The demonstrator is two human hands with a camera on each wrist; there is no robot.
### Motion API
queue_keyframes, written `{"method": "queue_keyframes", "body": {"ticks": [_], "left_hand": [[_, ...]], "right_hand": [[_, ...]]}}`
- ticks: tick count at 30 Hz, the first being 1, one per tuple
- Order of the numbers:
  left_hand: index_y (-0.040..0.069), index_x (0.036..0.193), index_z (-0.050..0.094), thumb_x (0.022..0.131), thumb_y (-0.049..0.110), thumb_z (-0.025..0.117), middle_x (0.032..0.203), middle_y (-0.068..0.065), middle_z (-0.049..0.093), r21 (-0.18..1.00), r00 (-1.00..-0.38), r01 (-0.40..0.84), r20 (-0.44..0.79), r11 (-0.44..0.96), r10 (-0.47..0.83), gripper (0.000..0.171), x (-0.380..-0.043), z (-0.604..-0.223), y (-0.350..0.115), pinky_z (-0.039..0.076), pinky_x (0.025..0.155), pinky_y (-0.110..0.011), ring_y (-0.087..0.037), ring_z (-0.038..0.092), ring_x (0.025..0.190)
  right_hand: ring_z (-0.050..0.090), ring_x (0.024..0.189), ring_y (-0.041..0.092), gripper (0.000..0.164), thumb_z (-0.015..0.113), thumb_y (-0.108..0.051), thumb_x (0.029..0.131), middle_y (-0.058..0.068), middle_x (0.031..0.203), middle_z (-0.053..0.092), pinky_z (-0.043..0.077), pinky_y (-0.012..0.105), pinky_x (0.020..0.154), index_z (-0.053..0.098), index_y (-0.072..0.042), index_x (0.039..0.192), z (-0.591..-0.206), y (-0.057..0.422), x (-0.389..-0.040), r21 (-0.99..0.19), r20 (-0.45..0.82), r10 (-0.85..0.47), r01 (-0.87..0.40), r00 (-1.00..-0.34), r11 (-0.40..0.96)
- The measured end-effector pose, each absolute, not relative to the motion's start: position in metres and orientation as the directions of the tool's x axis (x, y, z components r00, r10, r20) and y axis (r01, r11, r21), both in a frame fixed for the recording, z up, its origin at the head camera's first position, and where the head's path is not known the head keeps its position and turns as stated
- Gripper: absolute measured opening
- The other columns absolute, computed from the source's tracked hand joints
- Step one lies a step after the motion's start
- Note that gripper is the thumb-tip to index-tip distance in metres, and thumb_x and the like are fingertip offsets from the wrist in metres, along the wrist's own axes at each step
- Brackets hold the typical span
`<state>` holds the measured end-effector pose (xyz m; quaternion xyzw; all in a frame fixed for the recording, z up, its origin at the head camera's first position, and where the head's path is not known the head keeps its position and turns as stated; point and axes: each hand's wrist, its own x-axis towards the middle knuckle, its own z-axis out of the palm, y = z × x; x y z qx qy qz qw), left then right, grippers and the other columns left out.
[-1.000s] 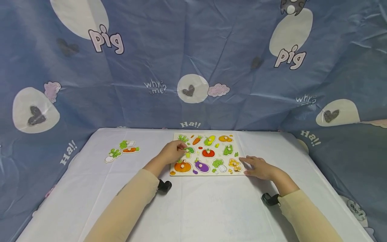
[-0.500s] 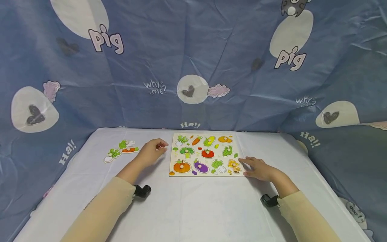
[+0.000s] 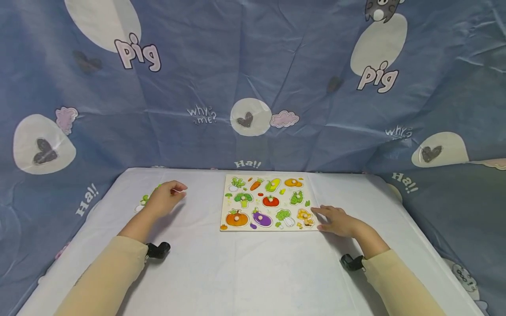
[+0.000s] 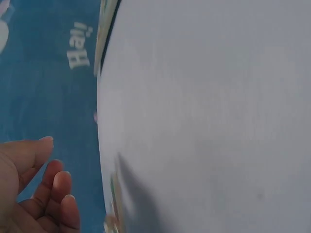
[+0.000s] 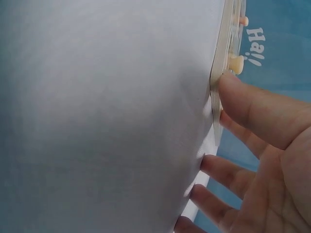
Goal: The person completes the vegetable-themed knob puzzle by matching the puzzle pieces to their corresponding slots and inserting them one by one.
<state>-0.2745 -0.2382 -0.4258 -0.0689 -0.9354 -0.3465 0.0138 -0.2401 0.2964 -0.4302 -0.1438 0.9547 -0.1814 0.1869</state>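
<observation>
My left hand (image 3: 164, 198) is over the left part of the table, its fingers loosely bent and nothing between them in the left wrist view. Just beyond it lies a loose radish puzzle piece (image 3: 142, 202), partly covered by the hand. The other loose pieces there are mostly hidden behind the hand. A wooden vegetable puzzle board (image 3: 254, 225) lies at the table's middle, with several knobbed pieces such as a tomato (image 3: 270, 201) and an eggplant (image 3: 262, 218). My right hand (image 3: 337, 220) rests at the board's right front corner, thumb touching its edge (image 5: 219, 87).
A white cloth covers the table (image 3: 272, 272). Behind and beside it hangs a blue printed curtain (image 3: 189, 145). A black wrist camera (image 3: 159, 250) is strapped to the left wrist, and another camera (image 3: 352, 262) to the right.
My left hand has moved from the broccoli on the board leftward to the loose pieces, and now covers most of them. My right hand has stayed at the board's corner.
</observation>
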Motion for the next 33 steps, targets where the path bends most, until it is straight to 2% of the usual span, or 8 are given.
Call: {"method": "queue_keyframes", "body": {"ticks": [8,13,19,26,33], "left_hand": [[-0.003,0.123,0.062,0.101,0.017,0.060,0.119,-0.025,0.061,0.650,-0.997,0.074,0.050,0.756,0.054,0.030,-0.277,-0.434,-0.262,0.049,0.082,-0.046,-0.039,0.058,0.106],[-0.004,0.121,0.062,0.100,0.018,0.062,0.117,-0.026,0.061,0.645,-0.999,0.054,0.037,0.762,0.040,0.030,-0.280,-0.439,-0.268,0.048,0.086,-0.051,-0.041,0.058,0.106],[-0.006,0.120,0.062,0.099,0.011,0.061,0.115,-0.027,0.062,0.610,-1.000,0.019,0.015,0.792,0.013,0.026,-0.283,-0.445,-0.272,0.045,0.091,-0.055,-0.043,0.057,0.106],[-0.005,0.116,0.064,0.099,0.009,0.059,0.109,-0.024,0.061,0.579,-0.999,-0.036,-0.008,0.814,-0.038,0.023,-0.287,-0.443,-0.271,0.045,0.088,-0.053,-0.039,0.057,0.101],[-0.005,0.112,0.064,0.100,0.007,0.057,0.100,-0.019,0.061,0.556,-0.999,-0.041,-0.022,0.830,-0.034,0.019,-0.291,-0.445,-0.271,0.044,0.085,-0.050,-0.034,0.056,0.094]], "right_hand": [[0.023,0.140,0.056,0.068,0.068,-0.036,0.094,0.029,0.157,0.027,0.024,0.073,0.105,0.042,-0.013,0.153,-0.431,0.297,-0.239,-0.395,-0.324,-0.313,-0.173,-0.892,0.902],[0.022,0.141,0.055,0.068,0.069,-0.035,0.093,0.028,0.157,0.027,0.024,0.074,0.105,0.043,-0.014,0.153,-0.431,0.296,-0.237,-0.394,-0.330,-0.303,-0.161,-0.894,0.905],[0.023,0.140,0.055,0.068,0.068,-0.034,0.094,0.029,0.157,0.027,0.025,0.073,0.105,0.042,-0.014,0.153,-0.431,0.296,-0.238,-0.384,-0.332,-0.307,-0.170,-0.892,0.908],[0.024,0.140,0.056,0.068,0.068,-0.036,0.094,0.029,0.157,0.027,0.026,0.072,0.105,0.042,-0.013,0.153,-0.431,0.296,-0.241,-0.384,-0.323,-0.311,-0.176,-0.894,0.907],[0.023,0.140,0.055,0.068,0.068,-0.036,0.095,0.029,0.157,0.027,0.025,0.072,0.105,0.041,-0.013,0.153,-0.430,0.295,-0.241,-0.389,-0.325,-0.313,-0.176,-0.892,0.904]]}}
